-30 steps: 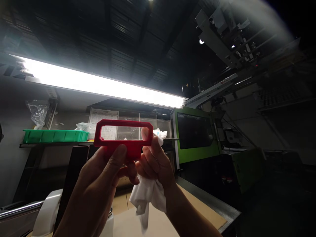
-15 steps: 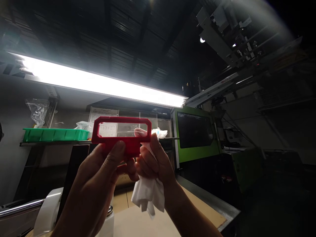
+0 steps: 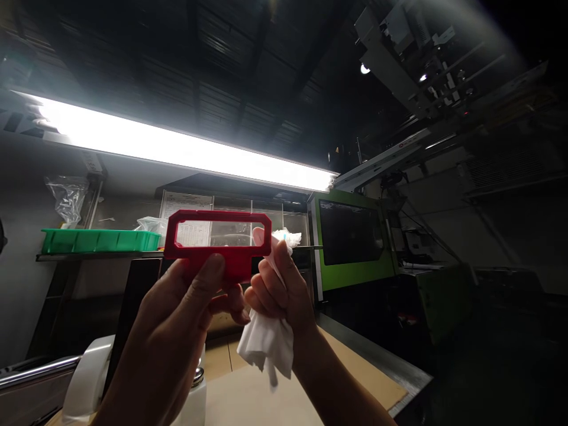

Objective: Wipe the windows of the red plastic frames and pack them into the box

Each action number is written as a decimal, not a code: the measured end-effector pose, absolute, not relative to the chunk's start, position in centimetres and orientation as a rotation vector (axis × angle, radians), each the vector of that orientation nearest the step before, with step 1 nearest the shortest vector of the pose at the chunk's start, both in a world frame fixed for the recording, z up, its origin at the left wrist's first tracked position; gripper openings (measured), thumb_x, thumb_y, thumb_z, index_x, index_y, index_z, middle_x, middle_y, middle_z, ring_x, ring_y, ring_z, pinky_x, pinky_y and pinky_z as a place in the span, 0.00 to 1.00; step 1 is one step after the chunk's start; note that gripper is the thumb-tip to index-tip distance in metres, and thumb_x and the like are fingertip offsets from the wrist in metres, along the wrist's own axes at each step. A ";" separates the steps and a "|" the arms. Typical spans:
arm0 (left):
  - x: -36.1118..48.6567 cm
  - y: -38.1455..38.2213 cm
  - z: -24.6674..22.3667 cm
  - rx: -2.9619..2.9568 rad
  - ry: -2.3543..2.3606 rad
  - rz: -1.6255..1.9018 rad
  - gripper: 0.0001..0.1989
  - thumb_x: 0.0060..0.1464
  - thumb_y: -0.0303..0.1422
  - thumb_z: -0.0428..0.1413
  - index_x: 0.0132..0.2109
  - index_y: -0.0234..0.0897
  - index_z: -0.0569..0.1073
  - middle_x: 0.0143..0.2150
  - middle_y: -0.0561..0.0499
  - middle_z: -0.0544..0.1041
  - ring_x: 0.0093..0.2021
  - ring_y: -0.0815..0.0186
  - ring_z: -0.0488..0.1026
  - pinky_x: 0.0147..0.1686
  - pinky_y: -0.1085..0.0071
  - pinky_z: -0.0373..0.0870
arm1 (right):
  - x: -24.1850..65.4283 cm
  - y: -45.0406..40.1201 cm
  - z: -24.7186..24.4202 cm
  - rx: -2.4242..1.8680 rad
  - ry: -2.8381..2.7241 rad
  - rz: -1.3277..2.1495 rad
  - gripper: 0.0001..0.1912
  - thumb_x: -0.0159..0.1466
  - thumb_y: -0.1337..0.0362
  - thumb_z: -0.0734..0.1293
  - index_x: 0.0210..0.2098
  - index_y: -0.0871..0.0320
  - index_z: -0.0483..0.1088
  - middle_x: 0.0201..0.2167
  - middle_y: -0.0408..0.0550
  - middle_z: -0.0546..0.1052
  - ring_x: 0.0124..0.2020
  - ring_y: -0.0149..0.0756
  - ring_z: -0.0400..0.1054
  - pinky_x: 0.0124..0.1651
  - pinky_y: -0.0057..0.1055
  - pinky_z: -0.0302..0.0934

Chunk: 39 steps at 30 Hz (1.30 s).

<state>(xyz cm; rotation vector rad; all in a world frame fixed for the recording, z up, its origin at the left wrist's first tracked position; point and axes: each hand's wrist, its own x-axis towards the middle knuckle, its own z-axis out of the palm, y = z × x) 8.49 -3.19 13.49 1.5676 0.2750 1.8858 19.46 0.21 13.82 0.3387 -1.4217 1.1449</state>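
Observation:
A red frame-shaped part with a clear window is held up in the middle of the view, below a bright tube lamp. My left hand grips its lower edge, thumb on the near face. At the part's right end, my right hand is closed on a white cloth that hangs down below the fist. One fingertip of that hand shows at the right end of the window, behind the part.
A green tray and plastic bags sit on a shelf at the left. A green machine stands at the right. Below are a worktable, a white tape roll and a white bottle.
My right hand has shifted slightly right, its fingertip now nearer the window's right end. The cloth has moved a little with it. My left hand and the red part are almost unmoved.

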 end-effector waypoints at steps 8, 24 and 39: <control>8.2 -2.9 12.9 1.559 0.220 1.843 0.09 0.46 0.40 0.62 0.32 0.40 0.77 0.26 0.54 0.76 0.23 0.71 0.69 0.23 0.82 0.72 | 19.4 0.5 14.1 0.308 -1.484 1.190 0.19 0.61 0.47 0.64 0.31 0.58 0.71 0.05 0.28 0.52 0.07 0.20 0.37 0.13 0.24 0.32; 8.5 -3.2 12.8 1.558 0.315 1.858 0.12 0.44 0.43 0.63 0.34 0.41 0.77 0.27 0.51 0.76 0.24 0.67 0.70 0.21 0.75 0.73 | 18.3 0.8 13.1 0.306 -1.353 1.188 0.24 0.59 0.44 0.64 0.18 0.55 0.65 0.03 0.30 0.50 0.07 0.21 0.37 0.12 0.24 0.34; 8.0 -3.1 12.9 1.682 0.304 1.959 0.07 0.51 0.39 0.58 0.33 0.41 0.76 0.23 0.56 0.74 0.22 0.69 0.69 0.20 0.77 0.72 | 23.1 -1.1 13.2 -0.228 -1.432 -0.820 0.12 0.64 0.61 0.62 0.26 0.53 0.72 0.15 0.37 0.57 0.17 0.26 0.48 0.21 0.28 0.47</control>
